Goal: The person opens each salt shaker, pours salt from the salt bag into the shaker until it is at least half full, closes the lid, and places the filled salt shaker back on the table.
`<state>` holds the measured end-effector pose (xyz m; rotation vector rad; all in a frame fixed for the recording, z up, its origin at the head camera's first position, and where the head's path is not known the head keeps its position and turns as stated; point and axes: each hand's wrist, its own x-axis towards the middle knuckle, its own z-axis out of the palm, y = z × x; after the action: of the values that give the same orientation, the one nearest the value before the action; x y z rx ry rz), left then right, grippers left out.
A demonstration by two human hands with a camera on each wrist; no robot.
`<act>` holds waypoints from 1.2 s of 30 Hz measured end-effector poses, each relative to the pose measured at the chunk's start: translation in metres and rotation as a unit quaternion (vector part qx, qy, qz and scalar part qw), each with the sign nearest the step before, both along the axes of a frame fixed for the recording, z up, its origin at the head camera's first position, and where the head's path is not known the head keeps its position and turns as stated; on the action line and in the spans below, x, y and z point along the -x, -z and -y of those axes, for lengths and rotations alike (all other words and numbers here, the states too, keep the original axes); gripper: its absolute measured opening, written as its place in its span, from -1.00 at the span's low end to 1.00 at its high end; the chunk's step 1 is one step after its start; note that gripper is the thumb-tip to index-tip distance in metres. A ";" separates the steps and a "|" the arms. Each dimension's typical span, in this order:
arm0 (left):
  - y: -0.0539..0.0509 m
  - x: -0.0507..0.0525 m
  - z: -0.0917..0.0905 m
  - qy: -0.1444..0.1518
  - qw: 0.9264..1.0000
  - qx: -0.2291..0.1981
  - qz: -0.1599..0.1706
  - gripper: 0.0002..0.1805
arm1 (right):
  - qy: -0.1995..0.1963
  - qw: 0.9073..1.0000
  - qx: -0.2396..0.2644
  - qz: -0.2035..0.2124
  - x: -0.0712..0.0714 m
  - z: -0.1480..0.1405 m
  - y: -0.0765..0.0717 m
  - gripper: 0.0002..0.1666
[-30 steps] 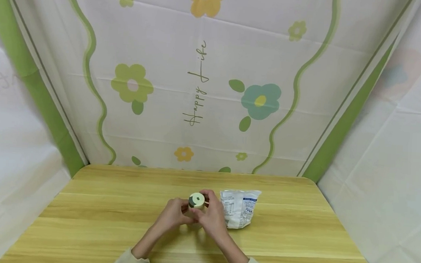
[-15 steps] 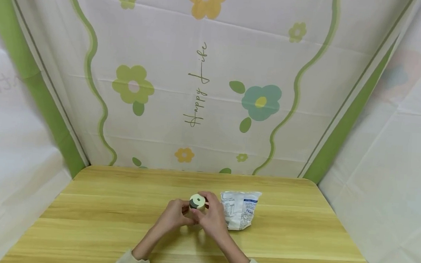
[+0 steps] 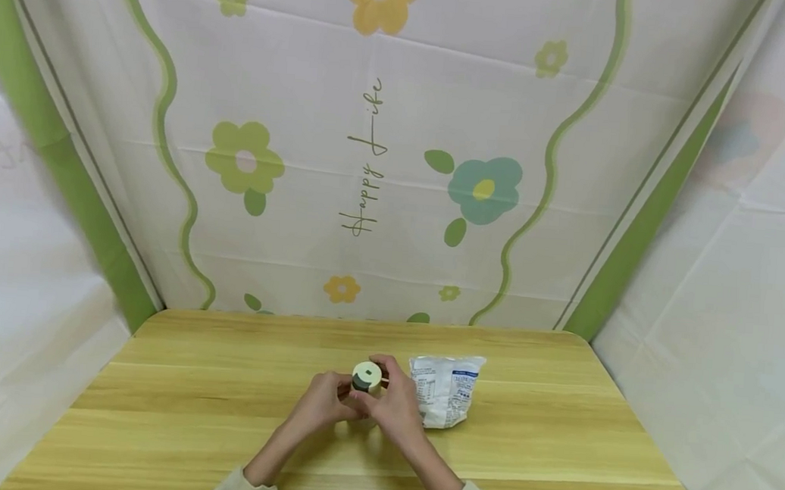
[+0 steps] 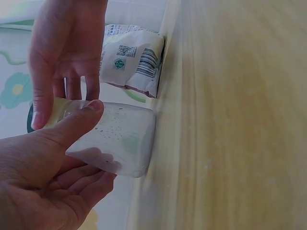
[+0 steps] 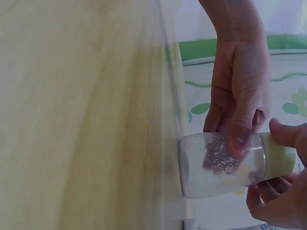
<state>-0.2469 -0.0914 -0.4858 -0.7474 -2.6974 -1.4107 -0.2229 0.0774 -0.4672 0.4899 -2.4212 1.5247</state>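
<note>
A clear jar [image 4: 129, 129] with small specks on its wall stands upright on the table at the middle front. On it sits a pale cream lid [image 3: 368, 371] with a dark green patch and a small dark mark on top. My left hand [image 3: 317, 402] grips the jar's body, its thumb on the near side and fingers round the far side. My right hand [image 3: 398, 406] grips the lid from the right, between thumb and fingers. The jar looks to hold nothing but specks. In the head view the hands hide most of its body.
A white printed pouch [image 3: 447, 389] lies just right of my right hand, its barcode showing in the left wrist view. The wooden table [image 3: 557, 439] ends at a white fabric wall [image 3: 314, 194] with flower prints, and similar fabric hangs on both sides.
The lid's dark patch has turned from the left side toward the near side, counterclockwise from above. Both hands stay on the jar in nearly the same place. The pouch has not moved.
</note>
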 end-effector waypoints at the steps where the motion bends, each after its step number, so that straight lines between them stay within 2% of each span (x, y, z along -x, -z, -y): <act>1: 0.000 0.000 0.000 -0.002 1.000 0.002 0.001 -0.77 | 0.000 1.000 0.002 0.000 0.000 0.000 0.000 -0.38; 8: -0.001 0.000 0.000 -0.005 1.000 0.004 0.005 -0.76 | -0.026 0.999 -0.020 -0.004 0.002 -0.003 -0.003 -0.41; 13: -0.001 -0.001 0.000 -0.003 1.000 0.001 -0.001 -0.77 | -0.014 1.000 -0.006 0.006 0.002 -0.002 -0.002 -0.34; 16: -0.001 -0.001 0.000 -0.005 1.000 0.004 -0.002 -0.77 | -0.004 1.000 -0.001 0.008 0.002 -0.002 -0.002 -0.37; 20: -0.002 -0.001 0.000 -0.010 1.000 0.013 0.000 -0.77 | -0.007 1.000 -0.016 0.002 0.003 -0.002 -0.002 -0.38; 26: -0.001 0.000 0.000 -0.005 1.000 0.008 -0.006 -0.73 | -0.013 0.999 -0.038 0.001 0.003 -0.003 -0.001 -0.26; 31: -0.001 0.000 0.000 -0.001 1.000 0.006 -0.003 -0.72 | -0.017 0.999 -0.042 0.001 0.003 -0.003 -0.002 -0.31; 36: 0.000 0.000 0.000 0.000 1.000 0.010 -0.008 -0.73 | -0.024 0.998 -0.064 -0.001 0.003 -0.004 -0.002 -0.20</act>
<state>-0.2467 -0.0918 -0.4854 -0.7563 -2.7041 -1.3743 -0.2262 0.0816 -0.4649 0.5781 -2.5346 1.3911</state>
